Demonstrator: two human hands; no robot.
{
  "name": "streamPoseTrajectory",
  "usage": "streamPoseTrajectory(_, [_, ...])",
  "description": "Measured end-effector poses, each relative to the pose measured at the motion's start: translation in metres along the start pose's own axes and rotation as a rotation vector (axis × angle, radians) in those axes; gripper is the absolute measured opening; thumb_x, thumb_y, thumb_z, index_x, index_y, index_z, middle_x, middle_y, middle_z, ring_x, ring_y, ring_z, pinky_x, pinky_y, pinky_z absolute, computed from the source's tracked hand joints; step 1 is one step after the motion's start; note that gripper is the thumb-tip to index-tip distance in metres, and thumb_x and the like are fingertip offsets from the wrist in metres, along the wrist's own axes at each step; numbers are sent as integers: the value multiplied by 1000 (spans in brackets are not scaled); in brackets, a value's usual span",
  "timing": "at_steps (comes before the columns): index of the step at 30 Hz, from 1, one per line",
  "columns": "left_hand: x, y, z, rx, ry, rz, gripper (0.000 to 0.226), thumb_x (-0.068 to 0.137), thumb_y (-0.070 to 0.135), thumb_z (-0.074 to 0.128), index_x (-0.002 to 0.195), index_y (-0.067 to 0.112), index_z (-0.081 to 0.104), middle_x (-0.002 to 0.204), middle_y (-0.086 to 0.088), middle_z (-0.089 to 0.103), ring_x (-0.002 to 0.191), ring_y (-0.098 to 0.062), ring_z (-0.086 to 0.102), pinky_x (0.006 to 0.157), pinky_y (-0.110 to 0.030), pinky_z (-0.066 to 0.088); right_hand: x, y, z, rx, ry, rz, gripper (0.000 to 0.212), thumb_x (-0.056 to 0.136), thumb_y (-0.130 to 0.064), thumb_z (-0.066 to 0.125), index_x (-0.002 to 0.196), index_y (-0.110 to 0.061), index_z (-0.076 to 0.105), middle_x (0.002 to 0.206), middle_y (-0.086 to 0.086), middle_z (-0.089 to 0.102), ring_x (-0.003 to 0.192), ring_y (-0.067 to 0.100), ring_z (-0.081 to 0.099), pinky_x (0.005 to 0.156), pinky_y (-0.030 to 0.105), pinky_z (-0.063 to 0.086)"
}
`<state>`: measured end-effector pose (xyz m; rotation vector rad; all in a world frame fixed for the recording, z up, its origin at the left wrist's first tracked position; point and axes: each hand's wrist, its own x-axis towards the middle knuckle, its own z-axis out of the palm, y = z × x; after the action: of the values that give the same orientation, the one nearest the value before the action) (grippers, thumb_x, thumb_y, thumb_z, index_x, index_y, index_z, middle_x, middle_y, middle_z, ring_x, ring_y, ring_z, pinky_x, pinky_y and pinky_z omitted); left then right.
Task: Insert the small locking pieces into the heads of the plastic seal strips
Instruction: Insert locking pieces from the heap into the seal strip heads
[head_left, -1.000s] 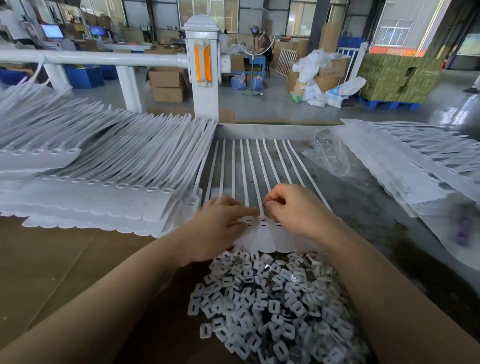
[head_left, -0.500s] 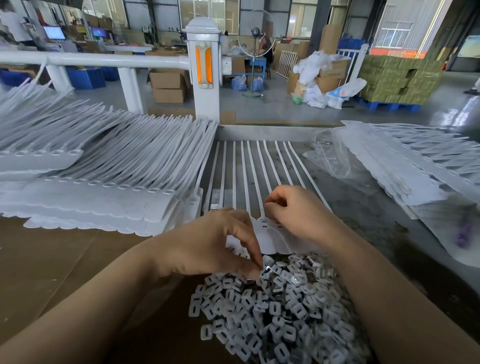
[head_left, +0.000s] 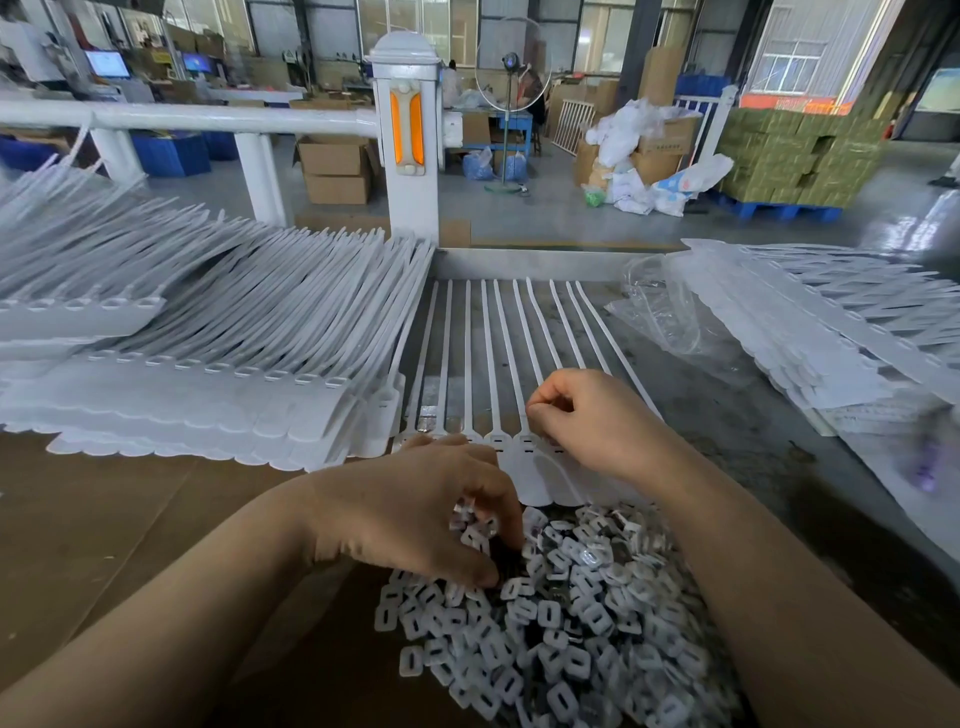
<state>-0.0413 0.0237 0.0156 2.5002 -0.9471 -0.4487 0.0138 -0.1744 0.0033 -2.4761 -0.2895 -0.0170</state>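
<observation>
Hundreds of small white square plastic locking pieces (head_left: 550, 623) lie heaped just before the flat white plastic seal strips (head_left: 498, 364). My left hand (head_left: 415, 514) pinches pieces from the heap; my right hand (head_left: 592, 421) pinches a strip head, fingers curled.

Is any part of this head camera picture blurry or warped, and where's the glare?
Head view: the white rail bows from wide-angle distortion; the strips at far right smear into blur near the edge; daylight glares off the floor; the left hand and locking pieces look fairly sharp.
</observation>
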Motion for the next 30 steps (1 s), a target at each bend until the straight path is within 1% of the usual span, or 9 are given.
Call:
streamPoseTrajectory(7, [2, 0, 2, 12, 32, 26, 12, 79, 47, 74, 85, 42, 65, 98, 23, 51, 107, 11, 39, 109, -33, 20, 1, 2, 0, 2, 7, -12, 11, 96, -26, 58, 89, -28, 66, 82, -11, 68, 76, 8, 65, 73, 30, 54])
streamPoseTrajectory(10, [2, 1, 1, -60, 38, 24, 11, 79, 41, 76, 83, 39, 66, 97, 22, 54, 105, 7, 46, 104, -29, 31, 2, 3, 1, 9, 25, -5, 11, 95, -25, 58, 88, -26, 67, 79, -10, 69, 73, 10, 66, 72, 32, 56])
streamPoseTrajectory(12, [2, 1, -1, -153, 54, 20, 12, 80, 36, 77, 80, 40, 66, 94, 19, 58, 99, 2, 54, 95, -31, 43, 3, 4, 0, 18, 45, 2, 12, 96, -26, 58, 88, -26, 67, 78, -10, 69, 71, 9, 66, 67, 29, 54])
streamPoseTrajectory(14, [2, -1, -3, -223, 78, 15, 11, 82, 33, 76, 78, 39, 68, 90, 17, 60, 91, -2, 58, 87, -29, 50, 4, 5, 0, 14, 66, 4, 12, 97, -28, 58, 88, -29, 66, 77, -12, 68, 67, 2, 65, 58, 19, 47])
streamPoseTrajectory(17, [5, -5, -3, -259, 122, -2, 11, 86, 31, 72, 77, 36, 69, 83, 16, 65, 79, -3, 61, 72, -20, 51, 4, 5, -2, 45, 73, -4, 12, 97, -29, 58, 88, -31, 65, 77, -13, 67, 64, -9, 62, 51, 11, 37])
streamPoseTrajectory(20, [10, -7, 0, -359, 242, -103, 6, 87, 32, 68, 83, 29, 71, 75, 11, 69, 61, 0, 59, 58, -14, 47, 1, 2, -8, 223, 18, -41, 11, 95, -28, 62, 88, -29, 70, 74, -10, 71, 59, -6, 62, 50, 9, 41])
streamPoseTrajectory(24, [13, -9, 0, -663, 341, -294, 17, 89, 27, 68, 87, 11, 73, 59, 3, 58, 45, -4, 45, 42, -13, 35, -6, -3, -17, 430, -199, -136, 7, 90, -20, 70, 89, -26, 73, 81, -11, 74, 73, -1, 66, 62, 9, 47])
streamPoseTrajectory(27, [14, -10, 0, -801, 341, -352, 26, 88, 25, 68, 89, 0, 69, 58, -2, 53, 47, -10, 42, 43, -17, 33, -7, -4, -19, 431, -294, -165, 9, 87, -16, 74, 91, -24, 73, 88, -4, 75, 82, 5, 69, 69, 12, 50])
streamPoseTrajectory(30, [14, -10, 0, -826, 347, -359, 33, 88, 25, 68, 93, -7, 66, 62, -7, 51, 51, -15, 42, 48, -23, 33, -7, -3, -18, 391, -336, -157, 13, 84, -18, 77, 94, -25, 73, 93, -4, 76, 89, 9, 71, 81, 18, 55])
